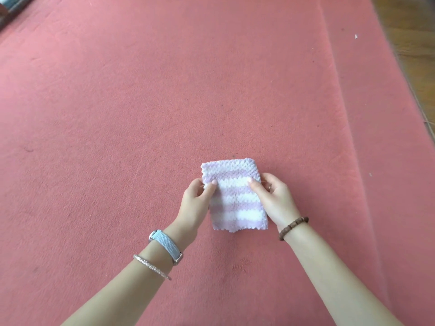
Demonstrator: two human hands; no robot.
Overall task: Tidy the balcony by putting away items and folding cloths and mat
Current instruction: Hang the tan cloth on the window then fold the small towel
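A small fluffy cloth (235, 198) with pink and white stripes is folded into a narrow rectangle at the centre of the head view. My left hand (195, 201) pinches its left edge between thumb and fingers. My right hand (275, 198) grips its right edge, thumb on top. The cloth is held just above a large pink mat (141, 114) that covers most of the floor.
The mat has a raised fold line (348, 137) running down its right side. Brown wooden floor (414, 43) shows at the far right edge. A dark object sits in the top left corner (7, 10). Small white specks lie near the right edge.
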